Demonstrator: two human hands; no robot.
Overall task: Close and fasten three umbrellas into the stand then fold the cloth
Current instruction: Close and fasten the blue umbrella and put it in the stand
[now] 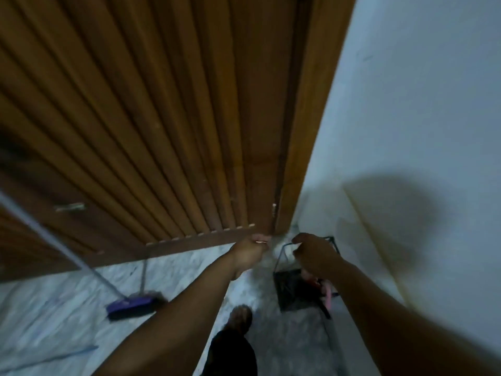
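Standing on marble floor (67, 299), wooden door (151, 118), white wall (420, 104), broom (130, 308)

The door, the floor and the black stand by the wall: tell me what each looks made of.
The door looks like brown wood with a satin varnish: long ribbed slats with a soft sheen. The floor seems polished marble or marble-look tile: pale with grey veining. The stand appears to be thin black metal wire, judging by its slim dark frame, though blur leaves that uncertain.
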